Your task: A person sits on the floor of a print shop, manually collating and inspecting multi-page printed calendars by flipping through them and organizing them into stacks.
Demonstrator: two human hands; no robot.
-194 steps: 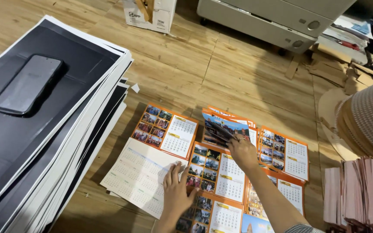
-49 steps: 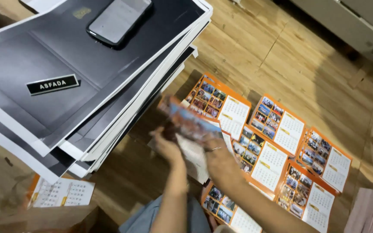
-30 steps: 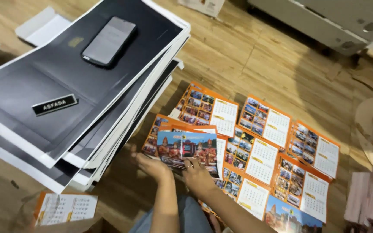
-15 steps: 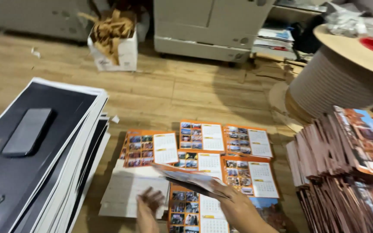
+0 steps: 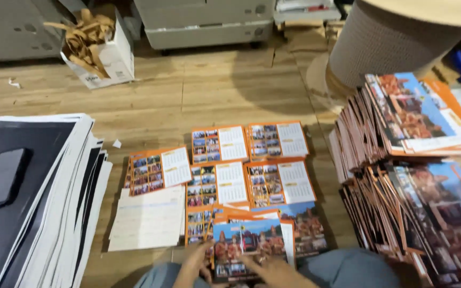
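Note:
My left hand (image 5: 194, 265) and my right hand (image 5: 274, 273) are at the bottom edge of the view, both a little blurred. Between them they hold a colourful picture sheet (image 5: 247, 246) by its lower edge, just above my knees. Beyond it several orange-bordered calendar sheets (image 5: 217, 183) lie in rows on the wooden floor. A plain white sheet (image 5: 148, 218) lies to their left, under another calendar sheet (image 5: 160, 170).
At left is a tall stack of large black-and-white sheets (image 5: 54, 213) with a dark phone (image 5: 4, 177) on top. Fanned stacks of printed sheets (image 5: 417, 160) fill the right. Farther off are a cardboard box of paper scraps (image 5: 102, 50), a big corrugated spool (image 5: 396, 45) and a grey machine (image 5: 204, 24).
The view has swung and tipped down. My hands have drawn the picture sheet back from the rows toward my lap. The sheets on the floor have not moved.

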